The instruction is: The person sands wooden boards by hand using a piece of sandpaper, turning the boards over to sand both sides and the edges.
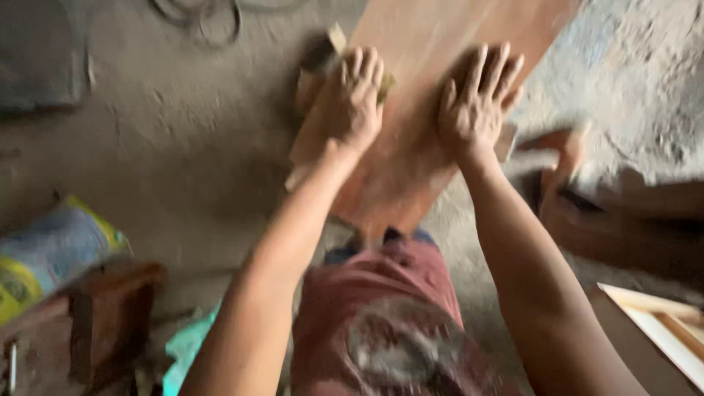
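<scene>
1. A long reddish-brown wooden board (433,88) is seen running from the upper right of the head view down toward the person's body, its near end just above the reddish shirt (381,323).
2. The left hand (356,99) is laid on the left edge of the board, fingers curled over a small pale block (334,44) that appears to be wrapped sanding material; the hand is closed around it, though blur hides the exact grip.
3. The right hand (477,99) is pressed flat on the board's surface, fingers spread and empty, nothing gripped.
4. Both hands are placed side by side, near each other but apart, with both forearms stretched forward from the body.
5. The board is held above a dusty grey floor (183,147); what carries it cannot be told.
6. A coil of cable (202,18) is seen on the floor at the upper left.
7. A blue and yellow sack (51,249) is found at the left edge, beside a dark wooden piece (110,315).
8. A pale wooden frame (660,326) is visible at the lower right corner, with darker timber (623,220) above it.
9. The whole view is blurred, so fine detail cannot be told.
</scene>
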